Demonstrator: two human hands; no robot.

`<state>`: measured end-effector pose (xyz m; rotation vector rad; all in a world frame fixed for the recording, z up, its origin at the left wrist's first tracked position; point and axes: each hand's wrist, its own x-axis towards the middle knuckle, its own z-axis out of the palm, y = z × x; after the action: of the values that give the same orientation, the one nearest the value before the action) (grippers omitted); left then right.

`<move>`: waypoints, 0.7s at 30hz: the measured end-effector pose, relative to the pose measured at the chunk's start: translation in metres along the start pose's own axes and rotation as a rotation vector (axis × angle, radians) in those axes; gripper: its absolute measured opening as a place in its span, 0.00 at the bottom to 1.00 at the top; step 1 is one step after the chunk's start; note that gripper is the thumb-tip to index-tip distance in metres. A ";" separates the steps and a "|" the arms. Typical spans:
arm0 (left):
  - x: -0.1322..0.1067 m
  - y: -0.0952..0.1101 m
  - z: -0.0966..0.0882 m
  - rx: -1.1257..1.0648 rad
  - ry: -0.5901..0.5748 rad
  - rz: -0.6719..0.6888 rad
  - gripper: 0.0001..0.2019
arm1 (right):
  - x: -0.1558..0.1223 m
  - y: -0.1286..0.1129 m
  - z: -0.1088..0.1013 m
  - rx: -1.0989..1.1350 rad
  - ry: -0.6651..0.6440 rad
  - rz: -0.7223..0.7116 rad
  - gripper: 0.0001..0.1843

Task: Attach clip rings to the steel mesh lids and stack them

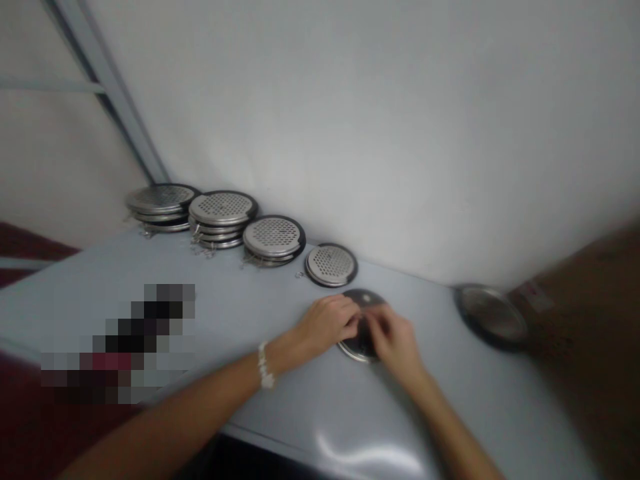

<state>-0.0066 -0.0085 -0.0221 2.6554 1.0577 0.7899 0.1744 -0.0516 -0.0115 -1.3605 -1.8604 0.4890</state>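
On the grey bench [300, 427], the left hand [327, 325] and right hand [393, 343] close their grip on a round metal strainer [364, 298], which lies flat, steadied between them. Stacks of strainers [223, 217] line the wall [400, 133], clear of the hands.

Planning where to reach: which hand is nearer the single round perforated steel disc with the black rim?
The left hand: just in front of the disc, not touching it. The right hand: farther, front-right of it.
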 end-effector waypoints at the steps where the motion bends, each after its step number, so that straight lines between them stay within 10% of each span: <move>1: 0.000 0.000 -0.001 0.005 0.007 -0.014 0.02 | 0.000 0.000 0.000 -0.011 -0.004 -0.001 0.10; 21: 0.002 -0.001 -0.003 0.063 -0.013 0.061 0.01 | -0.004 0.001 0.003 -0.045 0.021 -0.067 0.11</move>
<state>-0.0079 -0.0063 -0.0191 2.7534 1.0192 0.7613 0.1737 -0.0541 -0.0153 -1.3225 -1.9036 0.3996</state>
